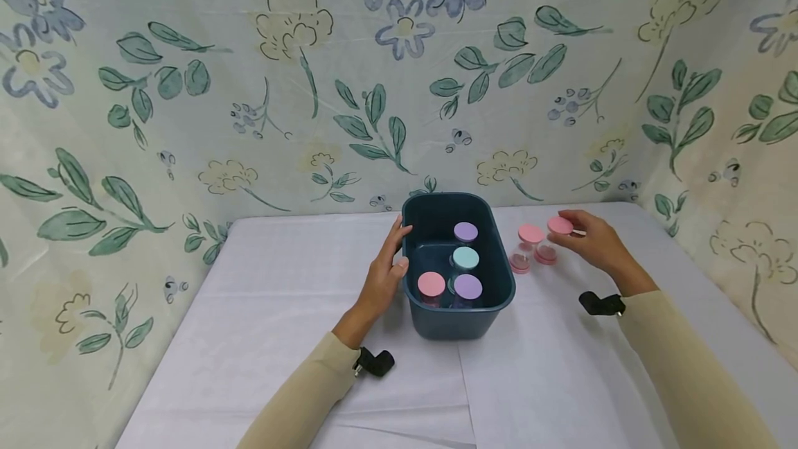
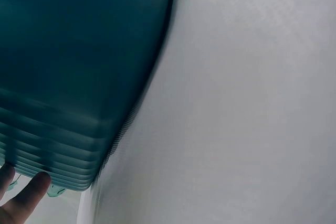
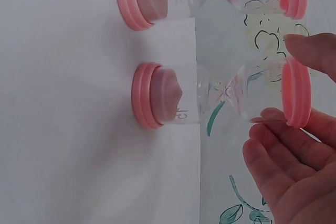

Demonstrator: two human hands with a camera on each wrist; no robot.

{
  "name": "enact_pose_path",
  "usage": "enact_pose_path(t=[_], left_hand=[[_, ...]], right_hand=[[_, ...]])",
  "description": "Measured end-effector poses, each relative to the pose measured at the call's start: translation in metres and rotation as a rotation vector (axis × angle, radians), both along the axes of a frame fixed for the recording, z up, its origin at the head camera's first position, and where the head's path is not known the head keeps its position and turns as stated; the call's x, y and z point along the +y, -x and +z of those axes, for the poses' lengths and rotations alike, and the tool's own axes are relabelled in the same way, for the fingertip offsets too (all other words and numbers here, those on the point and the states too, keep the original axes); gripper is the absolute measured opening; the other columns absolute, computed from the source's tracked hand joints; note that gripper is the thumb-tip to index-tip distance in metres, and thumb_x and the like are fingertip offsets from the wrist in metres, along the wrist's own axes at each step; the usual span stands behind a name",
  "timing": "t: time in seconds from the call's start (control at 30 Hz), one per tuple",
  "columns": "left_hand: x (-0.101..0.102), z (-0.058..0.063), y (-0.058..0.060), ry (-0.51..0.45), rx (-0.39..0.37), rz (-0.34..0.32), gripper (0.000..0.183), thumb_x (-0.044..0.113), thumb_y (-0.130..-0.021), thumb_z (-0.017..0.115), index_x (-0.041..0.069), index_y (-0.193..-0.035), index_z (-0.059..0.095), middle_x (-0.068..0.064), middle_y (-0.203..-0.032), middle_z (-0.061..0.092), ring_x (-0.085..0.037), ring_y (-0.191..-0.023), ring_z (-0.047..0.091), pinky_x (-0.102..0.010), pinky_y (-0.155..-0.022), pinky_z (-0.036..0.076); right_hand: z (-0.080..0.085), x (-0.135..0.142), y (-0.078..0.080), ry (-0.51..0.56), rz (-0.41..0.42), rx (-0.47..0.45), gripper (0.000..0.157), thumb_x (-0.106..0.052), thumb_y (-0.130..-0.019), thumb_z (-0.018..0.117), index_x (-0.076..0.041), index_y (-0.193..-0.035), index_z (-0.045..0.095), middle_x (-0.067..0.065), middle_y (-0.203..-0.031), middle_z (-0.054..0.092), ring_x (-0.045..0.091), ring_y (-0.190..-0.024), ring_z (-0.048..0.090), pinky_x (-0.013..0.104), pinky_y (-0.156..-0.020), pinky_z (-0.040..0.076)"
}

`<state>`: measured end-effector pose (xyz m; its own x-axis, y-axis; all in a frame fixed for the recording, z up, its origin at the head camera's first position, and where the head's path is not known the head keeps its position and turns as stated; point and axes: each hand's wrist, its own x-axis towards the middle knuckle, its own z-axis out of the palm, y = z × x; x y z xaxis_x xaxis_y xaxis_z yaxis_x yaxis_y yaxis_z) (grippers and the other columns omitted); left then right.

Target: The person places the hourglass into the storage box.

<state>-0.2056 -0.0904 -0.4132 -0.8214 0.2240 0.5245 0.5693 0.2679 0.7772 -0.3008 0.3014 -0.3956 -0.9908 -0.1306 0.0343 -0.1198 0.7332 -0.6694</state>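
Observation:
In the head view my left hand [image 1: 382, 274] rests against the left side of a dark teal plastic bin [image 1: 458, 324], its fingers extended along the wall and rim. Two of its fingertips touch the bin's ribbed end in the left wrist view. My right hand [image 1: 592, 240] has its thumb and fingers around the pink top cap of an hourglass [image 3: 168, 95], which stands upright on the table. A second pink-capped hourglass [image 1: 530, 234] stands just left of it, apart from the hand. Both have pinkish sand in the lower bulb.
Inside the bin are several capped hourglasses: a pink one [image 1: 431, 284], a teal one [image 1: 465, 258], a front purple one [image 1: 467, 287] and a rear purple one [image 1: 465, 231]. A white cloth [image 1: 280, 338] covers the table. Floral fabric [image 1: 374, 89] hangs behind and at the sides.

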Motion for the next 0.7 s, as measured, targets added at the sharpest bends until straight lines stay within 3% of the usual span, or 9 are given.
enact_pose_path(t=[0.7], left_hand=[[-0.004,0.001,-0.009,-0.003,0.008,-0.02,0.056,0.011,-0.093,0.037,-0.004,-0.147,0.031,-0.021,-0.159,0.013,-0.038,-0.141,0.028,-0.058,-0.109,0.026]], right_hand=[[-0.004,-0.002,-0.012,-0.016,-0.059,0.017,0.078,-0.047,-0.09,0.062,0.004,-0.143,0.037,0.032,-0.139,0.043,0.047,-0.124,0.043,0.058,-0.096,0.043]])
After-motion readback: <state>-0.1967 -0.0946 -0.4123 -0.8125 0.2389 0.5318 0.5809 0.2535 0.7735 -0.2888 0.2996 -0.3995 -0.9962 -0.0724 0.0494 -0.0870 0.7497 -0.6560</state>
